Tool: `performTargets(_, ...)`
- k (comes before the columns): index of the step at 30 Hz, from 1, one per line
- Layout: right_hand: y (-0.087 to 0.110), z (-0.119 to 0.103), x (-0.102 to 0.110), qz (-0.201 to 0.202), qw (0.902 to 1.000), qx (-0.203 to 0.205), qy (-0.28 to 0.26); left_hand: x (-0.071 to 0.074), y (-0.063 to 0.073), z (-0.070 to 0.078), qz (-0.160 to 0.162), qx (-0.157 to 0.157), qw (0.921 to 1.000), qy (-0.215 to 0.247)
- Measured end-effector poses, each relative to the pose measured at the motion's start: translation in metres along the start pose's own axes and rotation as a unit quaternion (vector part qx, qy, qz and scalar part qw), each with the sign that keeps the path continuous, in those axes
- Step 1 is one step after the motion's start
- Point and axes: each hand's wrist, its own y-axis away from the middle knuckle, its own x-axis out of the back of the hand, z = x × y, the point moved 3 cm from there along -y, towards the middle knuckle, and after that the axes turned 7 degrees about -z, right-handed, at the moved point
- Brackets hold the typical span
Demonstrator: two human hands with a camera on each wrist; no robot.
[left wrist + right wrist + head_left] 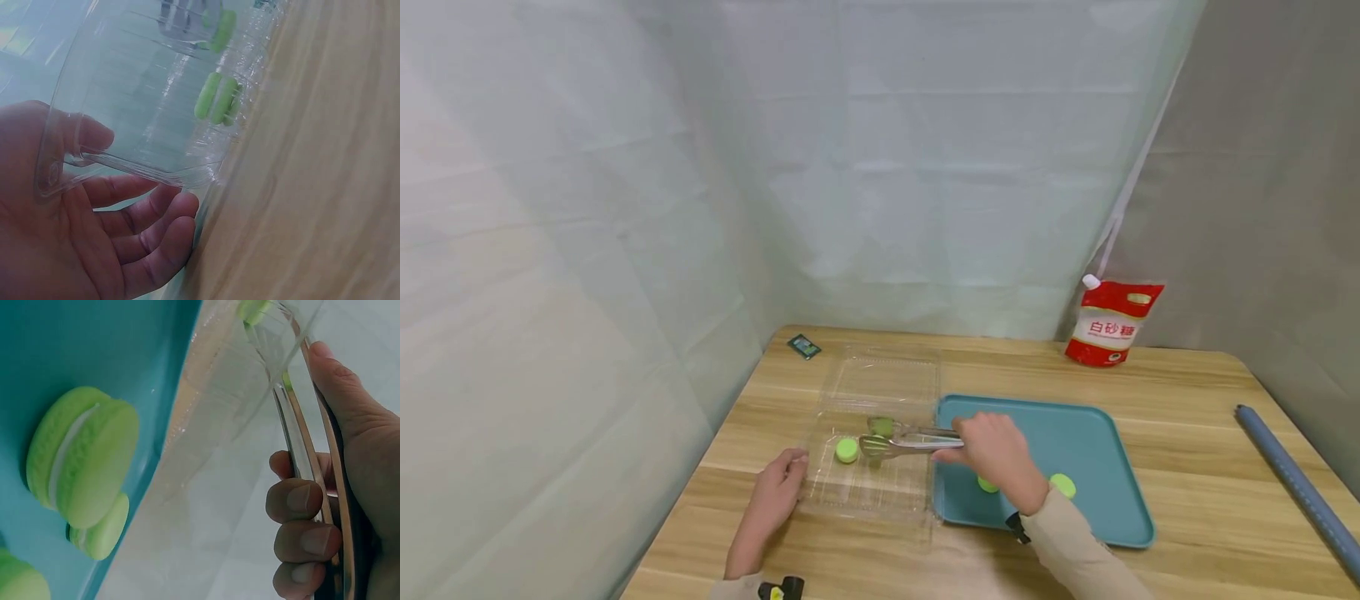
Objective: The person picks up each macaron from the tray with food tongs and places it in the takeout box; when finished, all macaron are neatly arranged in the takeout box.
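Observation:
My left hand pinches the left rim of a hinged clear plastic container, thumb on one side of the wall and fingers on the other. One green macaron sits inside, near that hand. From the right, my right hand grips metal tongs, fingers curled round both arms. The slotted tong heads stand spread over the container, with more green macaron showing at them; I cannot tell whether they squeeze it. Under and beside the right arm, a blue tray bears more macarons, partly hidden in the head view.
The container's lid lies folded back behind it. A red and white pouch stands at the back right, and a small dark green packet lies at the back left. Along the right edge lies a blue-grey stick.

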Motion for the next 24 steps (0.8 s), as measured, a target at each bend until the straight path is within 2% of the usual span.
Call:
performTargets(9, -0.0016, -0.0034, -0.0074, -0.009, 0.9999, -0.006, 0.008, 0.0008, 0.0019, 0.0013, 0.001, 0.004, 1.0, 0.007)
performTargets(24, -0.0028, -0.0067, -0.0062, -0.014, 0.9999, -0.006, -0.003, -0.0011, -0.0009, -0.0031, 0.005, 0.011, 0.9999, 0.012)
